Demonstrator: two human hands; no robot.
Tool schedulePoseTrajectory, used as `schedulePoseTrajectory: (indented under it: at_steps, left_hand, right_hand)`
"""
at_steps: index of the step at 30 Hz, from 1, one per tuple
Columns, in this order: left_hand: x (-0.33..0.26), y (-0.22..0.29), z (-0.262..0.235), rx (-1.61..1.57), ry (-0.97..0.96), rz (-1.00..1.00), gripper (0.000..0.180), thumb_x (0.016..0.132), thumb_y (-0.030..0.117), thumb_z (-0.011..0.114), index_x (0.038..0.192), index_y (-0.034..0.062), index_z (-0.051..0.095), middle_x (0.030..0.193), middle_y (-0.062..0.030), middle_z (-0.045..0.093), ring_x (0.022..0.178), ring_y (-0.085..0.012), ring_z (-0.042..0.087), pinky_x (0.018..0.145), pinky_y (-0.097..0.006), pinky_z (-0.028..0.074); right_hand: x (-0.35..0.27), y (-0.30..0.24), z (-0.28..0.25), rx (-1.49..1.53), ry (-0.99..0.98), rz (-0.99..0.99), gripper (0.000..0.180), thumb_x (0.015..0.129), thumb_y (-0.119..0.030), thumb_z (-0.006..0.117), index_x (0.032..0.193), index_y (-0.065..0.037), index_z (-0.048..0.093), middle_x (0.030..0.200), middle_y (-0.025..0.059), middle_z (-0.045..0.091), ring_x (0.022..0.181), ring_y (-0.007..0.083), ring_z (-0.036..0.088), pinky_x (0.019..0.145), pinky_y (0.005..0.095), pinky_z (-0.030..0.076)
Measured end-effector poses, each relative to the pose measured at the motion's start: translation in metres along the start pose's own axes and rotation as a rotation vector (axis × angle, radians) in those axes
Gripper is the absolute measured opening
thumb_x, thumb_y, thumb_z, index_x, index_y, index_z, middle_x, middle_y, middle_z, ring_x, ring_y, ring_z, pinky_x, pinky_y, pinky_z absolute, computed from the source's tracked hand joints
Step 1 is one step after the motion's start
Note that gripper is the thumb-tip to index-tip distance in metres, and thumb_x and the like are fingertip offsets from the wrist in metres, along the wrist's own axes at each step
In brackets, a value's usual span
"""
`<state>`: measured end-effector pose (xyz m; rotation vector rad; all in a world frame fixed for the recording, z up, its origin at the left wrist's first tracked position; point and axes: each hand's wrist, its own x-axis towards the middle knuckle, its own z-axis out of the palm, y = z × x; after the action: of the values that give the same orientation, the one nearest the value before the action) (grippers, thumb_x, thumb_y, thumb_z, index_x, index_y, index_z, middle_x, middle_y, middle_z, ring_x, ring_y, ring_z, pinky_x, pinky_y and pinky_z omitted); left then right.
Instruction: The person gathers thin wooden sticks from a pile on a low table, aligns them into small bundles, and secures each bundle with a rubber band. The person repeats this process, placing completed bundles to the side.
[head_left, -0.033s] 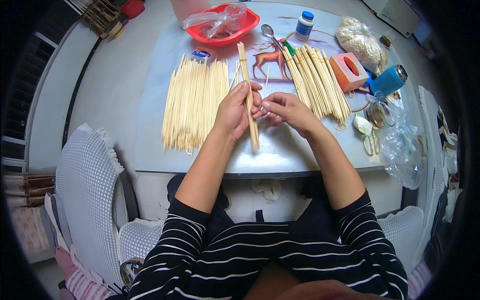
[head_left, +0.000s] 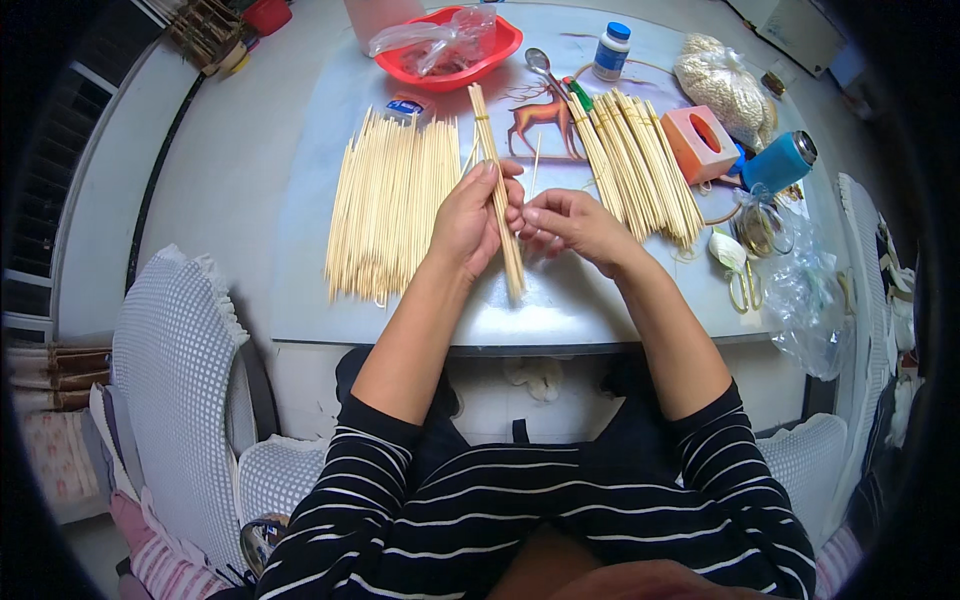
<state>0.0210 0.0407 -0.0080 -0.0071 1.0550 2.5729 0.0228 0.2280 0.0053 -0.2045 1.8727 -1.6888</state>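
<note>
Across a pale worktop [head_left: 305, 312], loose wooden skewers [head_left: 385, 210] lie left, bundled skewers [head_left: 648, 170] right. Between, 1 banded bundle [head_left: 508, 245], its top tipped slightly farther left than an instant earlier, likely being adjusted, fills the left hand's [head_left: 468, 215] grip; the right hand [head_left: 575, 225] pinches narrow beside it, contents unclear.

The bare left hand [head_left: 468, 222], palm turned toward the right, has its fingers [head_left: 513, 192] curled inward. Just beside them, the bare right hand [head_left: 582, 228] bends its fingers leftward. Both bare forearms [head_left: 408, 335] converge forward from black sleeves [head_left: 370, 455] with white stripes.
</note>
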Motion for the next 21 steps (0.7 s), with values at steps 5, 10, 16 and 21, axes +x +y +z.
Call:
schedulePoseTrajectory:
  at_steps: [5,10,16,21]
  left_hand:
    - [0.001,-0.001,0.0,-0.057,0.08,0.105,0.026,0.107,0.023,0.043,0.115,0.0019,0.054,0.09,-0.0102,0.061,0.078,-0.0176,0.058,0.074,-0.032,0.051]
    - [0.004,-0.003,-0.004,-0.032,0.075,0.122,0.026,0.106,0.023,0.045,0.12,0.0018,0.053,0.096,-0.012,0.063,0.086,-0.0201,0.062,0.081,-0.035,0.053]
    - [0.001,0.013,0.002,0.002,0.135,0.23,0.034,0.106,0.021,0.046,0.136,0.0039,0.047,0.095,-0.0111,0.064,0.081,-0.0173,0.06,0.077,-0.034,0.053]
    - [-0.002,0.018,0.0,0.046,0.064,0.262,0.041,0.105,0.014,0.045,0.145,0.0095,0.037,0.084,-0.0054,0.057,0.058,-0.0079,0.041,0.056,-0.023,0.039]
  right_hand:
    - [0.005,0.01,0.004,-0.01,-0.17,0.022,0.03,0.095,-0.035,0.068,0.094,-0.005,0.065,0.076,0.0019,0.066,0.068,0.0099,0.061,0.06,0.024,0.047]
    - [0.005,0.013,0.014,0.101,-0.197,-0.008,0.021,0.097,-0.023,0.065,0.094,-0.003,0.064,0.08,0.005,0.069,0.071,0.0124,0.066,0.063,0.0262,0.05]
    - [0.001,0.006,0.017,0.191,-0.287,0.096,0.017,0.098,-0.017,0.063,0.095,0.0,0.063,0.083,0.0076,0.07,0.072,0.0144,0.069,0.067,0.0268,0.055]
    - [0.0,0.008,0.018,0.054,-0.297,-0.017,0.021,0.097,-0.021,0.066,0.091,-0.001,0.065,0.082,0.0062,0.069,0.072,0.0121,0.067,0.066,0.0271,0.055]
